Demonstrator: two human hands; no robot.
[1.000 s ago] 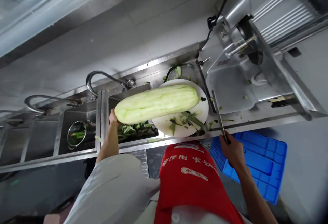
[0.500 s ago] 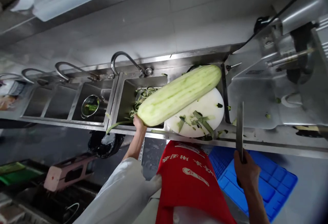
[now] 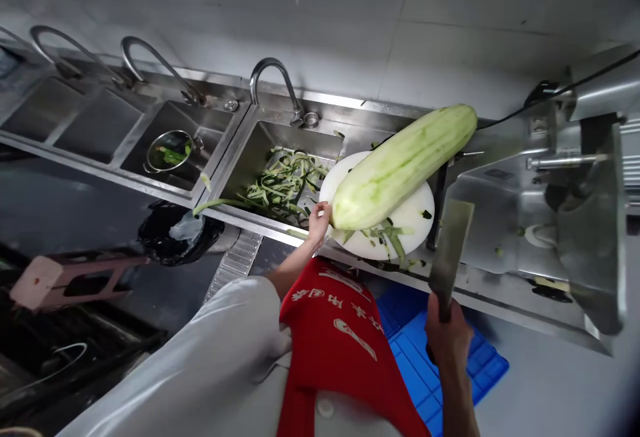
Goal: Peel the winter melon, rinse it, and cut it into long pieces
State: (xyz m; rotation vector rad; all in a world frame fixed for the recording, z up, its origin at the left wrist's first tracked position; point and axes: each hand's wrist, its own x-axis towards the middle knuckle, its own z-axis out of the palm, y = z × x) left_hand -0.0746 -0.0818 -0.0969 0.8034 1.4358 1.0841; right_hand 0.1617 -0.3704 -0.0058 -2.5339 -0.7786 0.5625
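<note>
A long, peeled, pale green winter melon (image 3: 405, 167) lies slantwise across a round white cutting board (image 3: 423, 217), its far right end reaching past the board. My left hand (image 3: 319, 222) is at the melon's lower left end, fingers loosely bent and not wrapped round it; whether they touch it is hard to tell. In my right hand (image 3: 449, 338) is the handle of a cleaver (image 3: 451, 244). The blade points up and away from me, right of the board and apart from the melon. Green peel scraps (image 3: 393, 240) lie on the board's near side.
Left of the board, a sink (image 3: 235, 174) holds many peel strips (image 3: 287, 180). A strainer with greens (image 3: 170, 150) sits one basin over. Metal equipment (image 3: 575, 224) stands right. Below are a black-lined bin (image 3: 173, 234), a pink stool (image 3: 65, 274) and a blue crate (image 3: 425, 370).
The melon has moved right and come down onto the board, and my left hand has followed and loosened from its end. The cleaver has turned so its flat side shows. My view has shifted.
</note>
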